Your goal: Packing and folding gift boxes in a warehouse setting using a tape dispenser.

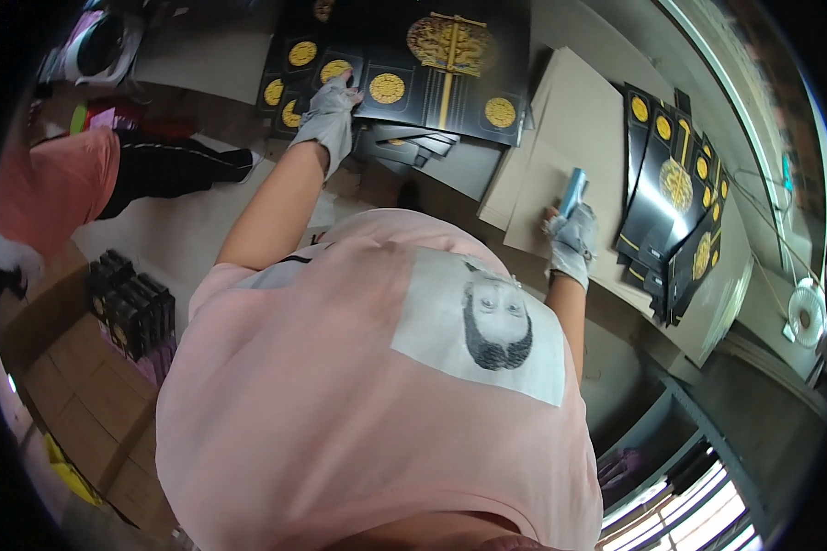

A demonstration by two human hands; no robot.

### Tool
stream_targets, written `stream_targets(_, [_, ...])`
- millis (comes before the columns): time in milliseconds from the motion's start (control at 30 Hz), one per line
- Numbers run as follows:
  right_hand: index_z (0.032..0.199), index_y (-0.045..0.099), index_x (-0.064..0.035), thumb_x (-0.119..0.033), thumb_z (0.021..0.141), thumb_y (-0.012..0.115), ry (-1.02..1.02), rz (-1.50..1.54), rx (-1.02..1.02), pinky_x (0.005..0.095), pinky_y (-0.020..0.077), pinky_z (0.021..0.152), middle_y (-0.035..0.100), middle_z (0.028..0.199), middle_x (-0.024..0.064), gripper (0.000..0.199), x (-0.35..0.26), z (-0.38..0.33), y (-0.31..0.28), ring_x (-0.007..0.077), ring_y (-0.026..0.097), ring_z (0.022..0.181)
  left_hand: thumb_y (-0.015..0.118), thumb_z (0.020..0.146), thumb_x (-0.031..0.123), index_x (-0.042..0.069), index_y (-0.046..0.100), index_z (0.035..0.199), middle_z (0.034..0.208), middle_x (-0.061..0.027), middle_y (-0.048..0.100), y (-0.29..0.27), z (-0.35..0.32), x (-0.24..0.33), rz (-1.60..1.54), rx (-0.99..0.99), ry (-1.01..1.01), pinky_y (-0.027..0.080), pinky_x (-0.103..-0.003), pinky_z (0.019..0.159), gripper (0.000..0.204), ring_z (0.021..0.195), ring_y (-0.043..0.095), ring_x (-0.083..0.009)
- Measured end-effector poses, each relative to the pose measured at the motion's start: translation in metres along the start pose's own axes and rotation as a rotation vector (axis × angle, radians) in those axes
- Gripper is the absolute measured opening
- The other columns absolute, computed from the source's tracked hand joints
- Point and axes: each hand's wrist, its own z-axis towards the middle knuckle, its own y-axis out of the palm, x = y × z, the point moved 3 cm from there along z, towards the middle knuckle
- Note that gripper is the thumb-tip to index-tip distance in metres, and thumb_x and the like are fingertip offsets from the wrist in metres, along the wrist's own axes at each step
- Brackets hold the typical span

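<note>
Black printed card sheets (377, 108) with gold round emblems lie in a pile ahead of me. My left hand (326, 115), in a pale glove with bare fingertips, rests on their left part, thumb apart from the fingers. My right hand (574, 241), also gloved, is closed around a slim light-blue tool (574, 190) whose exact kind I cannot make out. That hand is over large greyish-beige boards (551, 147) stacked on the right. Beyond them lies a fanned pile of more black-and-gold card pieces (666, 179).
On the left stands a person in a pink top (73, 179) and dark trousers. Below them are stacked black boxes (129, 303) and brown cartons (87, 404). A small white fan (806, 312) is at the far right, and a metal rack (708, 432) at lower right.
</note>
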Motion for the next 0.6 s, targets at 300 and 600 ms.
stream_targets(300, [0.119,0.049,0.0006,-0.034,0.073,0.069,-0.563,-0.268,0.048,0.039,0.0482,0.075,0.06,0.102,0.0191,0.061,-0.153,-0.03,0.035,0.0318,0.06,0.09,0.056,0.086,0.007,0.012,0.045,0.13,0.124,-0.0081,0.047,-0.021,-0.021,-0.024,-0.002,0.118,0.226,0.045,-0.032,0.08,0.046,0.101,0.049,-0.018])
stream_targets(600, [0.094,0.05,-0.0053,-0.02,0.085,0.061,0.391,0.904,-0.698,0.0258,0.0424,0.045,0.061,0.08,0.0109,0.02,-0.196,-0.015,0.12,0.0142,0.053,0.053,0.037,0.09,0.007,0.004,0.047,0.123,0.124,-0.0106,0.05,-0.053,0.013,-0.08,-0.338,0.162,0.5,0.031,-0.033,0.104,0.034,0.113,0.049,-0.018])
